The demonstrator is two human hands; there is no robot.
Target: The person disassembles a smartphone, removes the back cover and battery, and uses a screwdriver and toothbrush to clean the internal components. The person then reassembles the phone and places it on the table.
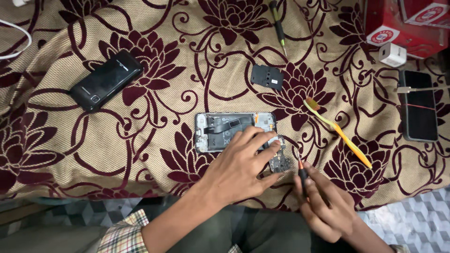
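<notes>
An opened phone body (220,126) lies face down on a beige cloth with maroon flowers (154,150), its insides showing. My left hand (241,166) rests on its right end, fingers pinching a small dark circuit board (280,161) that sticks out at the phone's lower right corner. My right hand (323,201) grips a small screwdriver with a black and orange handle (301,171), its tip pointing up beside the circuit board.
A black phone back cover (107,79) lies at upper left, a small black plate (267,76) above the phone, another screwdriver (278,26) at the top. A yellow-orange toothbrush (340,133) lies to the right. A dark phone (418,105), white charger cube (393,54) and red box (408,23) are at far right.
</notes>
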